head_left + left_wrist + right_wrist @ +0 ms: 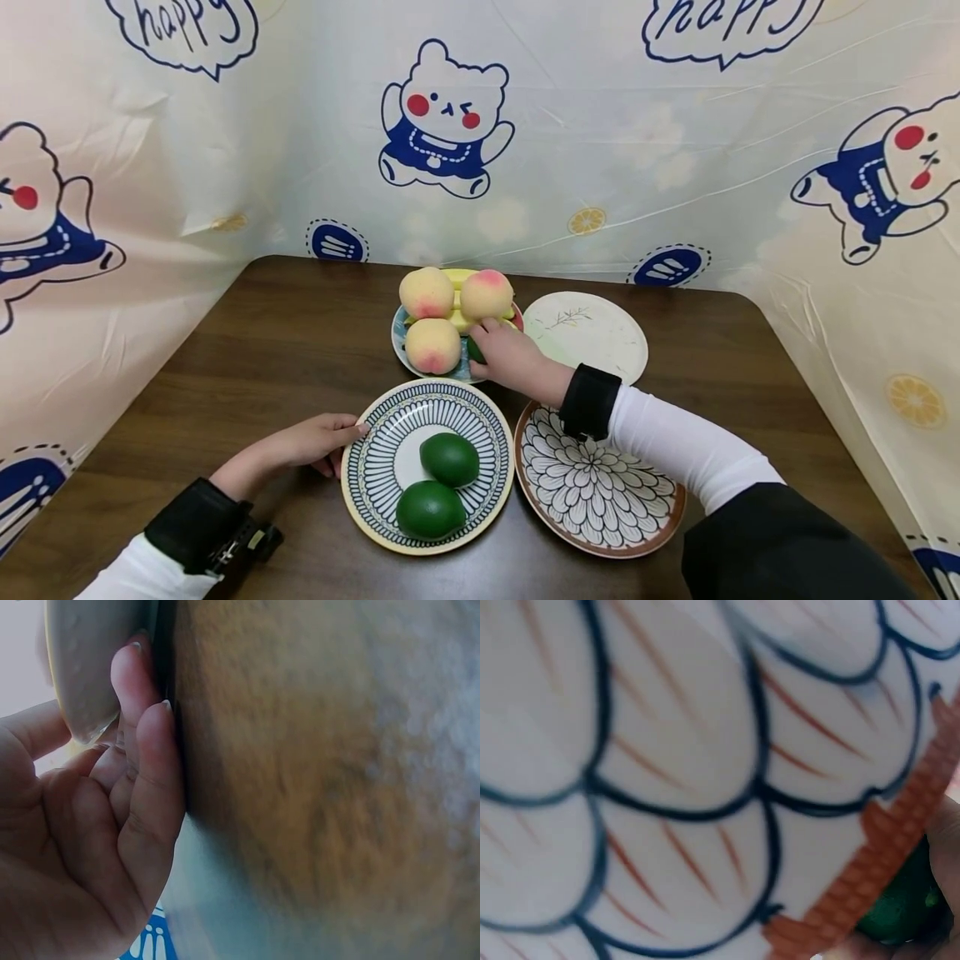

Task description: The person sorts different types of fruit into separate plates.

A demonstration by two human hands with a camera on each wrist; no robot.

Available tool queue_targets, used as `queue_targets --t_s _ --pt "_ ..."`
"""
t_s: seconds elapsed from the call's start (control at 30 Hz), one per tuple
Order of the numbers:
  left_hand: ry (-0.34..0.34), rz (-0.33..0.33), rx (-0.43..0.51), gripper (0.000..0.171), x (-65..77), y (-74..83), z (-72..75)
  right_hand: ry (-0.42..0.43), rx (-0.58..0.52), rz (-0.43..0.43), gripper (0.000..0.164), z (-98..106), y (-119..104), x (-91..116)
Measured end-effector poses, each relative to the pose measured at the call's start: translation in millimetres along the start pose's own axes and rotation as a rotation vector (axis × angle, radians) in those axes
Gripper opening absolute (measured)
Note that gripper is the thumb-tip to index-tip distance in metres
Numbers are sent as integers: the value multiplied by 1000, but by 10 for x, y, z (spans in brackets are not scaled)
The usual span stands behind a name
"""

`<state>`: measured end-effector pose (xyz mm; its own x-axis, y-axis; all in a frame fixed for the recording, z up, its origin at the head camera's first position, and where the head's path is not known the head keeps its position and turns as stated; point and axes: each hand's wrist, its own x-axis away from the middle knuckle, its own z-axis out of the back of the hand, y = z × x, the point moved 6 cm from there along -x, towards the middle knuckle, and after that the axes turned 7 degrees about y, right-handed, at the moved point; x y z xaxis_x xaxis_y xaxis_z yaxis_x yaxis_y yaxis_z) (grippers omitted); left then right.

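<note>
My left hand grips the left rim of a blue-and-white patterned plate, thumb on top and fingers below. In the left wrist view, curled fingers lie under the plate's edge. Two dark green oval fruits, like avocados, lie on that plate. My right hand reaches over the fruit plate at the back and grips another dark green fruit, mostly hidden by the fingers. The right wrist view shows part of this green fruit behind a plate's brown rim.
Peaches and yellow bananas share the back plate. A pale plate stands to its right. Under my right forearm is a brown-rimmed plate with a petal pattern. A printed cloth hangs behind the brown table.
</note>
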<state>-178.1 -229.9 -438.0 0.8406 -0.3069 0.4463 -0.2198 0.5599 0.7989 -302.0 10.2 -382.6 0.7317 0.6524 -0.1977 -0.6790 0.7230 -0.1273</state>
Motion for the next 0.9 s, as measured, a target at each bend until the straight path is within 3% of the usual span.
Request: queue_targets --t_s 0.23,0.53,0.9 --pt "-5 -3 6 33 -3 -26 -13 39 -33 25 44 164 -62 5" --pt "-9 -4 -4 32 0 -30 -25 82 -115 -59 52 580 -13 -111" --pt "-7 -2 -9 32 -1 -2 5 157 -165 -74 54 1043 25 -144"
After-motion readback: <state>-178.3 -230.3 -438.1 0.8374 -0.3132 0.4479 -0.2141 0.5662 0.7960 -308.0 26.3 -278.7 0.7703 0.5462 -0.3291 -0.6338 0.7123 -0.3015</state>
